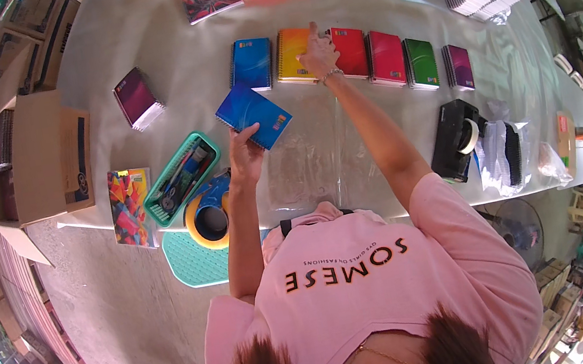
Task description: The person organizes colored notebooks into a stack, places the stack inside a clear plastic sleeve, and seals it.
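A blue notebook (pixel 255 115) is pinched in the left hand (pixel 248 154), long axis slanted; the yellow notebook (pixel 289 53), beyond and rightward, is partly covered by the nearer right hand (pixel 319 55), fingers spread, grip can't be told.

Taken from the left hand (pixel 247 155), the held blue notebook (pixel 250 116) crowds the near space from 11 to 1 o'clock. Past its corner, at 11 o'clock, a hand could pass between the lone purple notebook (pixel 137 97) and the blue stack (pixel 252 63). Notebook stacks wall off 12 to 2 o'clock with slim gaps, wider just before the end purple stack (pixel 458 67); the right hand (pixel 319 55) covers part of the yellow stack (pixel 286 50). Three o'clock offers room up to the right forearm (pixel 378 133). The teal basket (pixel 159 213) obstructs 9 o'clock, the tape roll (pixel 193 225) 7 o'clock.
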Available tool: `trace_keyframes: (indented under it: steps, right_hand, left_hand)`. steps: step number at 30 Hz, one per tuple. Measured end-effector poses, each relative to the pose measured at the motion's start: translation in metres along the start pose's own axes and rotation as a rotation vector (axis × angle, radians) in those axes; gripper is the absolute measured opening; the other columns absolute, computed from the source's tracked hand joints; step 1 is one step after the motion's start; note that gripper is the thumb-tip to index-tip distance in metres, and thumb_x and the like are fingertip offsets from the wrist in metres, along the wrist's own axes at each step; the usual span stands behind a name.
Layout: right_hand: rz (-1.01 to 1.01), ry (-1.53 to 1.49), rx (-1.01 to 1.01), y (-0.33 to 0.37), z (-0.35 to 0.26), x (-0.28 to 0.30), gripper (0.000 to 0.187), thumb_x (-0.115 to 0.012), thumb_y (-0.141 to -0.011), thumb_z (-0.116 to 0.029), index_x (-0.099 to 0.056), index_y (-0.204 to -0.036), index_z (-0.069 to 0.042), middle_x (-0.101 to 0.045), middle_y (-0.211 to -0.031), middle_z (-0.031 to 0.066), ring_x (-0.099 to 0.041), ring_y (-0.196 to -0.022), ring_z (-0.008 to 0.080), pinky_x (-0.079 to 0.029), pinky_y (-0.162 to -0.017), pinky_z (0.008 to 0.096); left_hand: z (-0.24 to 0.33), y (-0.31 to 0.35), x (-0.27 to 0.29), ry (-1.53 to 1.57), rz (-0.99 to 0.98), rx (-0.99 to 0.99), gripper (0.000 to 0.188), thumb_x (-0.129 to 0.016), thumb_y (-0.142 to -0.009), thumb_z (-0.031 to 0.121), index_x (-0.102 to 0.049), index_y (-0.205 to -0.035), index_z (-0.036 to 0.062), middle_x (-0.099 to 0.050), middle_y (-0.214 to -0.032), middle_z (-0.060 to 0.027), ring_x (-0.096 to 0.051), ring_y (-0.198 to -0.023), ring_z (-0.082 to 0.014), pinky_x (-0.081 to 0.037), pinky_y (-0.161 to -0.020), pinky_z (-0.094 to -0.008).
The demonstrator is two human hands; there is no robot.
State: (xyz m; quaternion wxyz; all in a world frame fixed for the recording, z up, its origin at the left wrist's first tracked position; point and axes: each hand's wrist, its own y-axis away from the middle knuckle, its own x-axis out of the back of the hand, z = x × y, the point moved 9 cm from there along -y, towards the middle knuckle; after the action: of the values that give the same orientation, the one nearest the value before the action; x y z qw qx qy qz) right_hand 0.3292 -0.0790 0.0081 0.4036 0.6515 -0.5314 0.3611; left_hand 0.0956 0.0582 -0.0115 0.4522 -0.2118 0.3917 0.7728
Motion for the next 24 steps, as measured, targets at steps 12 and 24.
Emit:
trace_keyframes:
  steps: [12, 24]
  right_hand:
    - [-0.315, -0.878, 0.31, 0.137, -0.033, 0.058, 0.082, -0.077, -0.072, -0.012, -0.034, -0.141, -0.014, -0.054, -0.113, 0.0144, -0.056, -0.087, 0.0186, -0.048, -0.077, 0.0296]
    - [0.001, 0.085, 0.466, 0.043, 0.065, 0.041, 0.082, -0.08, -0.069, -0.016, -0.037, -0.139, -0.013, -0.036, -0.14, 0.026, -0.036, -0.13, 0.0407, -0.032, -0.106, 0.0508]
  left_hand:
    - [-0.002, 0.032, -0.053, 0.149, -0.193, 0.175, 0.053, -0.07, -0.085, 0.031, -0.047, -0.126, 0.0072, -0.06, -0.116, -0.0083, -0.059, -0.106, -0.0208, -0.048, -0.093, -0.0364]
    - [-0.059, 0.033, -0.025, -0.214, -0.005, 0.193, 0.055, -0.073, -0.081, 0.027, -0.045, -0.125, 0.0098, -0.06, -0.113, -0.007, -0.06, -0.102, -0.0187, -0.048, -0.09, -0.036]
